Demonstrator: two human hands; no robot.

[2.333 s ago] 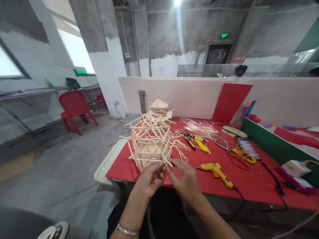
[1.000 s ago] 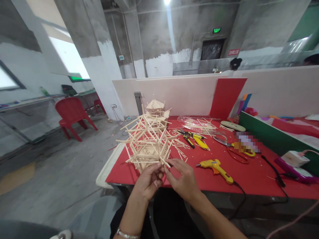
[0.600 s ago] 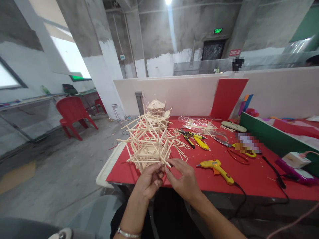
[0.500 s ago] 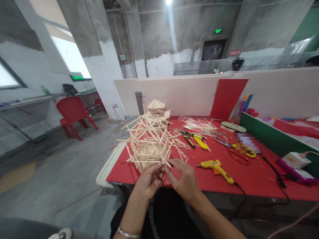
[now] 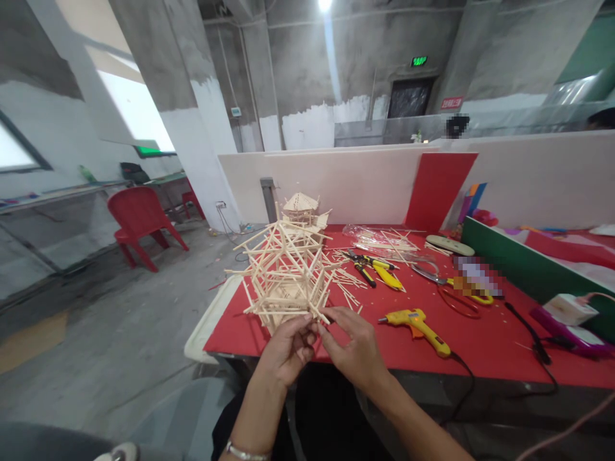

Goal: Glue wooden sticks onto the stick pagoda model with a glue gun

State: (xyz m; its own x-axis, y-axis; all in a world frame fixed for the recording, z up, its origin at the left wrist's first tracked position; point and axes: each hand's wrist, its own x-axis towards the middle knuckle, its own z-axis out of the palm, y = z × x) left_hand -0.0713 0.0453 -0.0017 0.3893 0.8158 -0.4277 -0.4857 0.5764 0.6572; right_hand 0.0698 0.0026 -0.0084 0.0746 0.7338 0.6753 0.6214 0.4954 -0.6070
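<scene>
A pavilion-like model (image 5: 283,269) built of thin wooden sticks stands at the near left of the red table. My left hand (image 5: 291,349) has its fingers curled and pinched at the model's near lower corner. From the other side, my right hand (image 5: 353,339) grips the same corner, thumb and forefinger around the stick ends there. The fingertips of both hands almost meet, and they cover the exact spot they hold. Behind this model rises a finished-looking small pavilion (image 5: 301,205) with a pointed roof. A yellow glue gun (image 5: 417,326) lies to the right of my right hand.
Loose sticks (image 5: 348,285), yellow-black pliers (image 5: 362,269), a yellow cutter (image 5: 388,276) and scissors (image 5: 468,291) lie on the red table (image 5: 346,365). A green board (image 5: 538,259) borders the right side. The glue gun's cord hangs over the front edge. A red chair (image 5: 144,221) stands left.
The view has shifted very slightly. Both hands stay at the same corner of the model, and nothing else has visibly moved.
</scene>
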